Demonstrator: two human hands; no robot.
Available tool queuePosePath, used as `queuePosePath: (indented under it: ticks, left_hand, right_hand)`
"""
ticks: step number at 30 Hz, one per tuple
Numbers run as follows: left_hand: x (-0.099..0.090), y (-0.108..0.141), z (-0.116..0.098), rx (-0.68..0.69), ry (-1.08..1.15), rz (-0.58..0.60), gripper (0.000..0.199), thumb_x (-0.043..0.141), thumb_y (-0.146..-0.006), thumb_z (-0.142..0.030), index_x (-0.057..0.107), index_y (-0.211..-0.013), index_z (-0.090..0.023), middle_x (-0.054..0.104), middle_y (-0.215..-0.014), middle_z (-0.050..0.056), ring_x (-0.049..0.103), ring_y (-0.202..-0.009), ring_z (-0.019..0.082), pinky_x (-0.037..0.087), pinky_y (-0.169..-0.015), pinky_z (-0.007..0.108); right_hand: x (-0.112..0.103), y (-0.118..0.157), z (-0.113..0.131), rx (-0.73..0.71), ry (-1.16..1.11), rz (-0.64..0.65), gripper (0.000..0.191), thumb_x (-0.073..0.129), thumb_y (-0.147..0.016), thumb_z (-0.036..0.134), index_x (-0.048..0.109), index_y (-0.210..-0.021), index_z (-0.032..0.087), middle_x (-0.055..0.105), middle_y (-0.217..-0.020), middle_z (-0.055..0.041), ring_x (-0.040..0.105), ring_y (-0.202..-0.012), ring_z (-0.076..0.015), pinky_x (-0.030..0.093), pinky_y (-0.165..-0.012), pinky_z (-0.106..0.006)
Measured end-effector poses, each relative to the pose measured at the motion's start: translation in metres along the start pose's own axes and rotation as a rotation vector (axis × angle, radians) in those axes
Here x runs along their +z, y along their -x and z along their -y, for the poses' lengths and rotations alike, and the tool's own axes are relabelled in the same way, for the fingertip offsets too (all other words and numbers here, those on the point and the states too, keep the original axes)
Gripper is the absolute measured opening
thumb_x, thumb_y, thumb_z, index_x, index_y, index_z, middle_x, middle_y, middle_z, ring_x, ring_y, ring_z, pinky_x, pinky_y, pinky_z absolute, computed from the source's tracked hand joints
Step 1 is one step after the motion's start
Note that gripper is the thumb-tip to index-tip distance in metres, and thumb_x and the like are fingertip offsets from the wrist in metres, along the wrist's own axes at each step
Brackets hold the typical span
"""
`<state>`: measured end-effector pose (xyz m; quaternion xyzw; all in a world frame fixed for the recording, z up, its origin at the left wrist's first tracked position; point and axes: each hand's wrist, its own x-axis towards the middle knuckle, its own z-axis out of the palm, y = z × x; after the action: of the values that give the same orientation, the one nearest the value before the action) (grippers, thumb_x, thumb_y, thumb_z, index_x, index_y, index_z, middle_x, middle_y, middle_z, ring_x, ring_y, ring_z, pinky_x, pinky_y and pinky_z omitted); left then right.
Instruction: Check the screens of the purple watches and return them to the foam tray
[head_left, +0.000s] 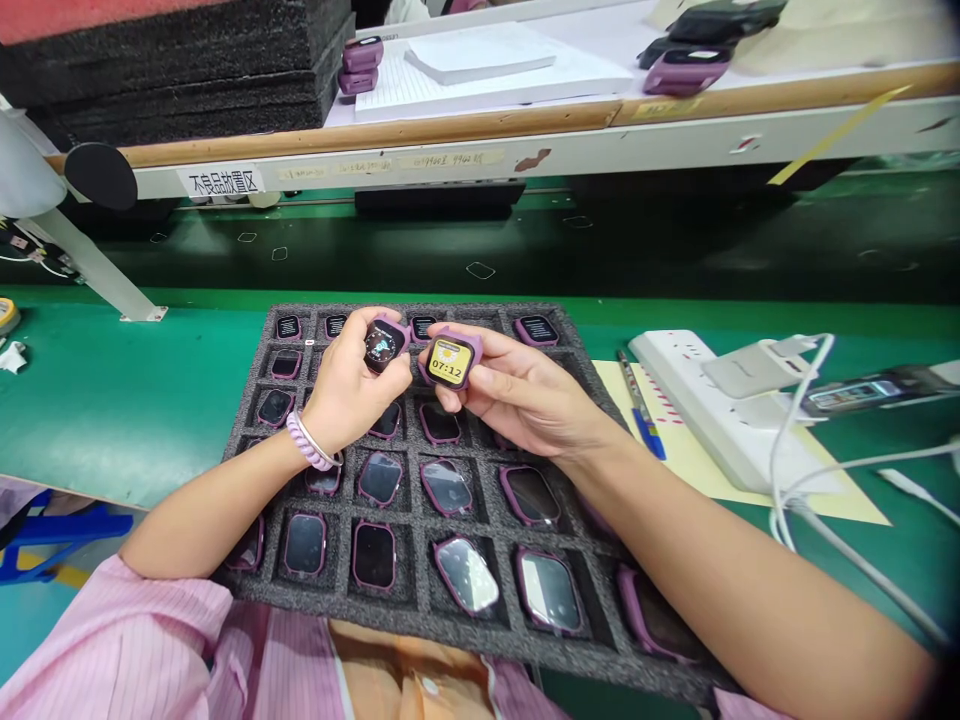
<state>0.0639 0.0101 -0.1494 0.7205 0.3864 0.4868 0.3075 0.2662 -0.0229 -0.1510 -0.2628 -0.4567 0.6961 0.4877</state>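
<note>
Left hand (346, 385) clamped on a purple-cased watch body (384, 345), screen lit with a dark face and a coloured icon, tilted toward the right. Right hand (517, 395) clamped on a second watch body (450, 362), screen lit yellow and reading 07:12. Hands close together, the two units side by side and almost touching, held just above the far-middle rows of the foam tray (420, 585). Beaded band noted on the left wrist (311, 445).

Directly beneath, at 6 o'clock from the hands: tray compartments filled with matching watch bodies, near rows dark-screened (373, 553). At 12 o'clock, far row, several units showing lit text screens (537, 329). Cells immediately under the hands hidden; occupancy there cannot be told.

Progress, judged from the layout: far row appears powered up, two units in hand live, the larger part of the tray dark and apparently outstanding. Early to middle stage.

At 3 o'clock on the green counter (112, 400): yellow paper with a blue pen (641, 410), white power strip (712, 400) with adapter and white cables. At 12 o'clock beyond: conveyor belt (600, 240), raised shelf with labelled sign (222, 183), paper stack (480, 50), further purple units (684, 70). At 10 o'clock: black foam sheets stacked (172, 70).
</note>
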Motion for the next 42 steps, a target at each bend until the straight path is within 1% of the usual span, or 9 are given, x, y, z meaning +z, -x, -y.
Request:
queuePosePath:
  ticks: [5,8,15,21,25,30,34,38,42]
  left_hand:
    - [-0.0012,0.0003,-0.0009,-0.024,-0.008,0.030,0.037,0.064,-0.082,-0.032,0.056,-0.116,-0.019,0.073,-0.110,0.007,0.069,-0.096,0.019,0.054,-0.087,0.031]
    - [-0.0021,0.0000,-0.0008,-0.027,-0.021,0.043,0.037,0.065,-0.083,-0.030,0.055,-0.117,-0.020,0.072,-0.110,0.007,0.069,-0.094,0.019,0.054,-0.086,0.030]
    - [-0.0019,-0.0002,-0.0011,-0.015,-0.011,0.048,0.036,0.064,-0.083,-0.029,0.055,-0.116,-0.019,0.071,-0.108,0.006,0.068,-0.093,0.018,0.054,-0.085,0.029]
    - [-0.0007,0.0002,-0.0007,0.009,-0.020,0.039,0.034,0.062,-0.081,-0.026,0.056,-0.114,-0.019,0.072,-0.107,0.006,0.068,-0.092,0.017,0.054,-0.086,0.030]
    - [-0.0003,0.0004,-0.0013,-0.028,0.002,0.047,0.035,0.064,-0.081,-0.028,0.056,-0.115,-0.019,0.073,-0.110,0.007,0.069,-0.095,0.018,0.055,-0.087,0.030]
    - [0.0005,0.0008,-0.0001,-0.028,0.013,0.047,0.037,0.063,-0.081,-0.027,0.056,-0.116,-0.019,0.073,-0.110,0.007,0.069,-0.095,0.018,0.055,-0.088,0.031]
    - [0.0009,0.0009,0.0009,-0.027,0.002,0.044,0.036,0.063,-0.081,-0.027,0.056,-0.115,-0.019,0.072,-0.111,0.007,0.069,-0.096,0.018,0.055,-0.089,0.031]
    - [0.0001,0.0007,-0.0004,-0.029,0.040,0.043,0.040,0.063,-0.081,-0.028,0.056,-0.119,-0.018,0.072,-0.114,0.008,0.070,-0.099,0.018,0.055,-0.090,0.030]
    - [-0.0023,-0.0001,0.0012,-0.027,0.039,0.098,0.040,0.064,-0.081,-0.028,0.059,-0.119,-0.017,0.072,-0.115,0.008,0.069,-0.101,0.019,0.055,-0.093,0.032]
  right_hand:
    - [0.0018,0.0004,0.0011,0.006,0.071,-0.041,0.058,0.100,-0.076,0.047,0.072,-0.123,0.027,0.069,-0.100,-0.0019,0.062,-0.072,-0.0151,0.055,-0.070,-0.031]
    - [0.0013,0.0008,0.0011,0.015,0.117,-0.054,0.063,0.099,-0.075,0.052,0.071,-0.125,0.026,0.069,-0.102,-0.0033,0.061,-0.072,-0.0166,0.055,-0.070,-0.034]
    - [0.0015,0.0004,0.0020,-0.006,0.074,-0.022,0.057,0.099,-0.077,0.047,0.072,-0.123,0.027,0.068,-0.095,-0.0004,0.063,-0.072,-0.0146,0.054,-0.069,-0.030]
    - [0.0023,0.0005,0.0027,-0.009,0.114,-0.031,0.061,0.099,-0.075,0.051,0.071,-0.123,0.026,0.068,-0.098,-0.0018,0.061,-0.071,-0.0154,0.054,-0.068,-0.032]
    - [0.0024,0.0009,0.0029,-0.002,0.121,-0.046,0.062,0.099,-0.075,0.052,0.070,-0.123,0.026,0.068,-0.099,-0.0022,0.061,-0.071,-0.0164,0.054,-0.068,-0.033]
    - [0.0020,0.0010,0.0023,-0.006,0.100,-0.020,0.059,0.099,-0.077,0.050,0.070,-0.122,0.027,0.067,-0.095,-0.0008,0.062,-0.071,-0.0155,0.053,-0.068,-0.032]
    - [0.0006,0.0011,0.0016,0.001,0.129,-0.038,0.062,0.099,-0.075,0.052,0.071,-0.124,0.027,0.068,-0.098,-0.0017,0.061,-0.071,-0.0165,0.054,-0.070,-0.034]
    - [0.0010,0.0013,0.0018,0.002,0.117,-0.033,0.061,0.099,-0.076,0.051,0.071,-0.125,0.027,0.067,-0.096,-0.0013,0.062,-0.072,-0.0165,0.054,-0.070,-0.033]
    - [0.0022,0.0010,0.0017,0.005,0.075,-0.018,0.056,0.101,-0.074,0.047,0.073,-0.119,0.027,0.068,-0.097,-0.0010,0.062,-0.071,-0.0148,0.053,-0.066,-0.030]
